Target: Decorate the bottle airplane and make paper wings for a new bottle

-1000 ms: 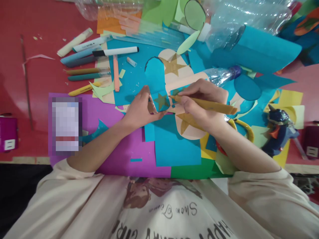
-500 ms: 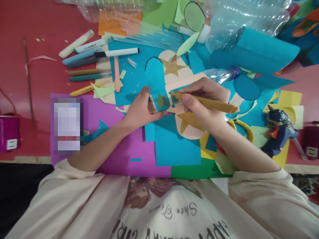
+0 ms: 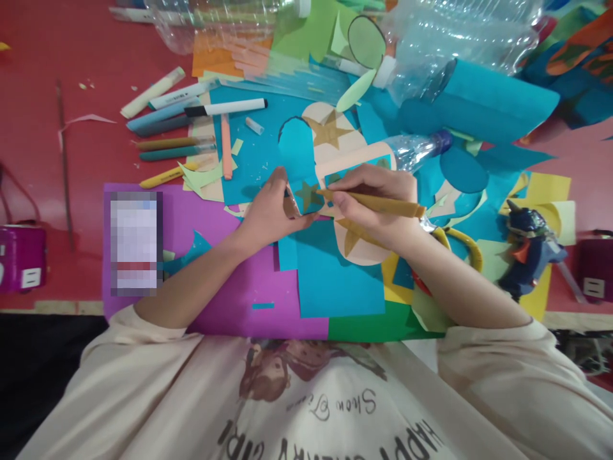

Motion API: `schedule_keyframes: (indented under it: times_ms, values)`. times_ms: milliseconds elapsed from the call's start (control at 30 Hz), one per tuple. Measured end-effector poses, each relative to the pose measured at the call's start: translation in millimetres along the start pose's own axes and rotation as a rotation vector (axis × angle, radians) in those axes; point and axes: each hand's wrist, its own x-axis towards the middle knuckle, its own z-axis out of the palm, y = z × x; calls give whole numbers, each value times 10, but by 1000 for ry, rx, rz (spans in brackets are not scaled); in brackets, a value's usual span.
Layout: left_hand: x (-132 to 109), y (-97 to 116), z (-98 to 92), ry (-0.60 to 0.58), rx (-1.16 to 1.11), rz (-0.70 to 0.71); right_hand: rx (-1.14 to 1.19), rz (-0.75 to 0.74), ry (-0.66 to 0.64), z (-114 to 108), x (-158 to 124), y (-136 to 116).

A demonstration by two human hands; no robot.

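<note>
My left hand (image 3: 271,207) is closed around the near end of a paper-covered bottle craft, thumb on one side and fingers on the other. That end carries a blue panel with a mustard star (image 3: 305,194) and an upright rounded blue flap (image 3: 297,144). In my right hand (image 3: 376,191) is a mustard marker (image 3: 390,205), its tip at the star's right edge. Pale pink paper (image 3: 357,156) wraps the body, where a blue strip shows partly behind my fingers. Rounded pink pieces with large mustard stars (image 3: 330,130) stick out at both sides. The bottle's purple cap (image 3: 441,140) points right.
Several markers (image 3: 167,121) lie at the left, above a phone (image 3: 135,243) on purple paper. Yellow-handled scissors (image 3: 464,246) and a dark blue glue gun (image 3: 531,249) are at the right. Clear plastic bottles (image 3: 460,38) and a blue paper roll (image 3: 502,96) lie at the back.
My right hand has moved left, bringing the marker tip from the blue strip on the body to the star on the end panel. My left hand keeps its grip.
</note>
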Motion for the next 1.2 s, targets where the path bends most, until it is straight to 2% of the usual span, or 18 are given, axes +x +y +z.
schedule_keyframes:
  times_ms: [100,267,433,533,667,767,833,1033,1200]
  values:
    - [16,18,-2,4,-17,0,11,4,35,2,-7,-4]
    - [11,53,-6,11,-12,6,67,23,-13,-16,38,-35]
    - [2,-35,15,89,14,7,174,129,208,-252,80,-173]
    - [3,-56,-18,201,-5,39,151,209,255,-320,-45,-221]
    - [-18,104,-109,374,-92,178,145,140,149,-151,-322,-118]
    - [-74,286,-143,391,-22,180,170,124,80,30,-466,6]
    - [-128,370,-132,350,73,181,207,104,57,96,-510,52]
    - [-282,431,-10,212,125,434,167,127,115,24,-558,45]
    - [-369,521,47,73,236,637,33,120,164,-5,-572,130]
